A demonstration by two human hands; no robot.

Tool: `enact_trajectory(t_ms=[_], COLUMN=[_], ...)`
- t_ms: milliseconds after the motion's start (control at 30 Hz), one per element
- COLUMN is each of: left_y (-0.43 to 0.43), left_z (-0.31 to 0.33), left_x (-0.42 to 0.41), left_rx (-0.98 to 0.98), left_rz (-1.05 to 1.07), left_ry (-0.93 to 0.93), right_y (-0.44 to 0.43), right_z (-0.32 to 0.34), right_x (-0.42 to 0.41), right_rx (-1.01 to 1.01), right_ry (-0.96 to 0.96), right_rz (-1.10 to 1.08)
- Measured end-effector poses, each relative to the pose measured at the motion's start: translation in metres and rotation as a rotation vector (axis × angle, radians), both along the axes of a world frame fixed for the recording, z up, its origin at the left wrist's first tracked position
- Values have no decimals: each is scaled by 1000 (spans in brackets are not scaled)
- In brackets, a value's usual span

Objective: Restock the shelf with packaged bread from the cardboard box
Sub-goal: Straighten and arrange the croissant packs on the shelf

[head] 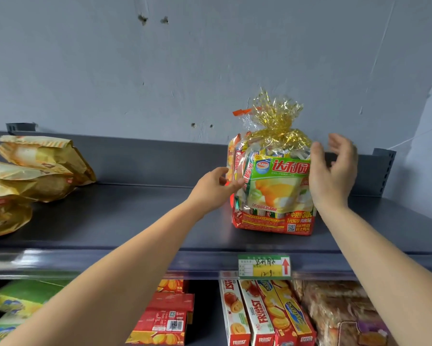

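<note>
The bread package (pixel 272 186) is stood upright on the shelf (pixel 135 221), between the two hands. The left hand (pixel 213 187) is held loosely open, its fingertips touching the left side. The right hand (pixel 332 171) is spread open just beside the right side, and nothing is gripped. The bread package is best squared gently from both sides and pressed low, so that it is not tipped.
</note>
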State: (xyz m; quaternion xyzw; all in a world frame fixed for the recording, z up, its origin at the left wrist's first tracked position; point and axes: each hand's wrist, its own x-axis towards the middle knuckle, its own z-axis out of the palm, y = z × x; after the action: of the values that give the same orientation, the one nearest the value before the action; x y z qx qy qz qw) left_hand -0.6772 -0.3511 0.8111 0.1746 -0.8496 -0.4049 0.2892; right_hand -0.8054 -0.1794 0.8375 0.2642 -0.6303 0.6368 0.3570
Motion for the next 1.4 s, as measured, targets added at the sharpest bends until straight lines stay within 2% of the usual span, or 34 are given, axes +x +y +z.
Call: enact_trajectory(t_ms=[133, 267, 600, 967, 1100, 1200, 1267, 1400], left_y=[-16, -35, -91, -152, -183, -209, -223, -237], left_z=[9, 15, 38, 58, 58, 48, 39, 34], left_x=[27, 66, 179, 297, 335, 351, 355, 351], left_rx=[-34, -51, -297, -482, -482, -434, -349, -132], left_rz=[59, 105, 297, 411, 467, 547, 579, 573], left_ry=[2, -15, -133, -256, -293, -399, -470, -497], right_y=[-28, -63, -160, -234, -254, -270, -282, -305], right_z=[22, 22, -8, -23, -26, -29, -31, -36], right_x=[38, 77, 169, 274, 302, 313, 313, 303], right_rx=[60, 149, 505, 780, 869, 909, 956, 1034], right_ry=[305, 384, 257, 241, 185, 98, 52, -33], right_rz=[-54, -4, 280, 532, 623, 655, 658, 649])
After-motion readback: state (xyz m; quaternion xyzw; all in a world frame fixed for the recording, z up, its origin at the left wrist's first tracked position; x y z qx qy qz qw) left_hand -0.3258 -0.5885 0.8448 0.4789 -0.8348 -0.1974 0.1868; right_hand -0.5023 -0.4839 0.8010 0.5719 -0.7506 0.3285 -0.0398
